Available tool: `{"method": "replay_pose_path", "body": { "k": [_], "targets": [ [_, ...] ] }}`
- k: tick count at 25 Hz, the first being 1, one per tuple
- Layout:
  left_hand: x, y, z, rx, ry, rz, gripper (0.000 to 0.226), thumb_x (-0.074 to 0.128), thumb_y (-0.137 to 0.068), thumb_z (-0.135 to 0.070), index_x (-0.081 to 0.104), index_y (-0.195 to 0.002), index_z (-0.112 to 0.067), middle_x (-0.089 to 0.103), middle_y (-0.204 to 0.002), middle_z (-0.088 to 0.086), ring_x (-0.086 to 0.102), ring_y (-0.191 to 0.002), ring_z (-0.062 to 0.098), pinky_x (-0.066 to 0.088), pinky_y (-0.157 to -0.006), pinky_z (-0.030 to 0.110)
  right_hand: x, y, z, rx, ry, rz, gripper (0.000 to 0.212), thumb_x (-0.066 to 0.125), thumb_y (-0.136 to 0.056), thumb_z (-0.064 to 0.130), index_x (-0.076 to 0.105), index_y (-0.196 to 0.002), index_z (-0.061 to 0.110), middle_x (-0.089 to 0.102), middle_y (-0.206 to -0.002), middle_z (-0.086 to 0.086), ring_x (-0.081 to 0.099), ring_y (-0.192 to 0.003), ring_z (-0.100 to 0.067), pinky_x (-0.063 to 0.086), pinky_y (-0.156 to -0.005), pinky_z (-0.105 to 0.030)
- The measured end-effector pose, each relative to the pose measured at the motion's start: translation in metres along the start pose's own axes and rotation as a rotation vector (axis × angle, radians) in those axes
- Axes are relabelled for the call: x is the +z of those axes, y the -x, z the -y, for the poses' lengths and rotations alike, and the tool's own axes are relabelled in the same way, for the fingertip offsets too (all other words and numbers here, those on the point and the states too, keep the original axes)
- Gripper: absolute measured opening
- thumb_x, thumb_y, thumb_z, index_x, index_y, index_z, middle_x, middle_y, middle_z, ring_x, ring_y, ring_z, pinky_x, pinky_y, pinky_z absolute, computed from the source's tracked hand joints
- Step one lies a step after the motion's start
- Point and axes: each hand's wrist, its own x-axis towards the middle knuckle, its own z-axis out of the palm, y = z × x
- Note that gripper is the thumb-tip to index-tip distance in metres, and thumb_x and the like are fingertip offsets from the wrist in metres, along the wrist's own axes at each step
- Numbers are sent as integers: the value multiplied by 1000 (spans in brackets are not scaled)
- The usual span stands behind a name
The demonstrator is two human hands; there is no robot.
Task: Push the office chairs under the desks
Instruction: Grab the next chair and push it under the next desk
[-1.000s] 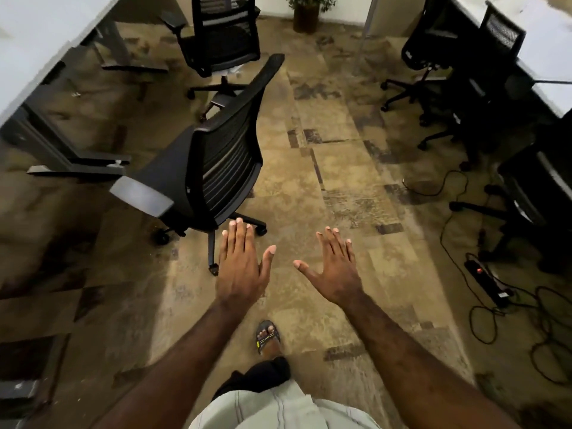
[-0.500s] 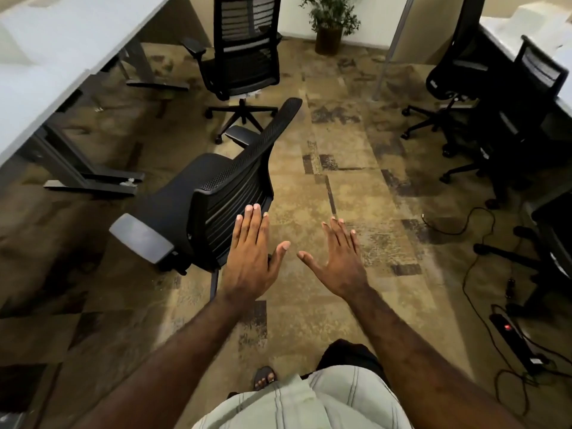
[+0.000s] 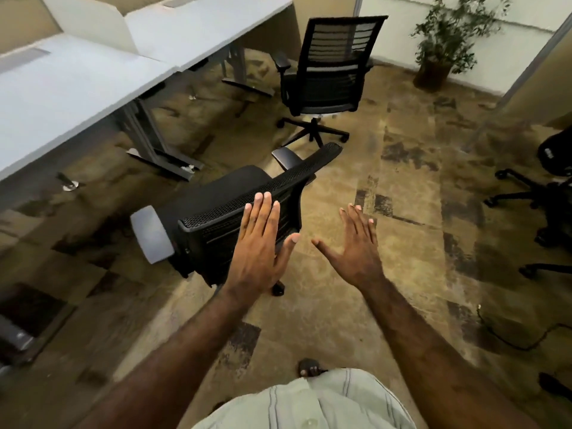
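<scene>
A black mesh-backed office chair point(image 3: 223, 209) with grey armrests stands on the carpet just ahead of me, its seat turned toward the white desk point(image 3: 62, 97) at the left. My left hand point(image 3: 263, 249) is open and flat, its fingers over the top of the chair's backrest; whether it touches I cannot tell. My right hand point(image 3: 356, 246) is open with fingers spread, in the air to the right of the chair and apart from it. A second black chair point(image 3: 328, 75) stands farther back, beside a second white desk point(image 3: 198, 26).
Grey desk legs point(image 3: 148, 144) stand on the floor at the left. A potted plant point(image 3: 445, 41) is in the far right corner. More black chairs point(image 3: 554, 187) and a cable point(image 3: 507, 339) lie along the right side. My sandalled foot point(image 3: 308, 368) shows below.
I have stepped closer to the near chair. Both hands have come forward, and my left hand now overlaps the chair's backrest top. The view has tilted up toward the desks.
</scene>
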Motion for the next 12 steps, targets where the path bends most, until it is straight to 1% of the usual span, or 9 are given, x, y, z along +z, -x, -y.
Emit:
{"method": "replay_pose_path", "body": {
  "k": [2, 3, 6, 9, 12],
  "targets": [
    [8, -12, -9, -62, -43, -33, 77, 33, -113, -56, 29, -164, 1, 19, -176, 20, 6, -167, 30, 6, -136, 48, -14, -28, -13, -30, -26, 7, 107, 46, -93, 88, 25, -171, 18, 12, -182, 0, -2, -167, -9, -23, -128, -28],
    [10, -17, -10, -92, -65, -49, 77, 34, -113, -56, 30, -164, 1, 21, -176, 20, 8, -167, 30, 6, -136, 48, -21, -43, -16, -51, -44, 1, 107, 47, -93, 87, 25, -171, 17, 13, -182, 0, 0, -167, -9, -22, -128, -27],
    [11, -27, -6, -209, -149, -89, 76, 32, -113, -56, 33, -162, 2, 28, -173, 21, 12, -166, 31, 4, -136, 45, -38, -80, -19, -151, -93, 7, 105, 51, -96, 82, 23, -171, 14, 12, -182, -2, 1, -168, -13, -7, -135, -37],
    [7, -32, 2, -327, -292, -110, 77, 30, -113, -59, 38, -160, 1, 35, -170, 21, 17, -165, 32, 4, -136, 46, -51, -113, -16, -255, -135, 6, 105, 52, -98, 79, 21, -172, 11, 13, -182, -5, 1, -169, -15, -3, -137, -41],
    [-1, -34, 16, -428, -389, -83, 78, 28, -112, -61, 46, -156, 0, 45, -165, 21, 25, -162, 36, 8, -136, 50, -57, -142, -10, -350, -139, 23, 102, 52, -100, 76, 24, -171, 9, 16, -181, -8, 5, -169, -17, 3, -137, -45]
  ]
}}
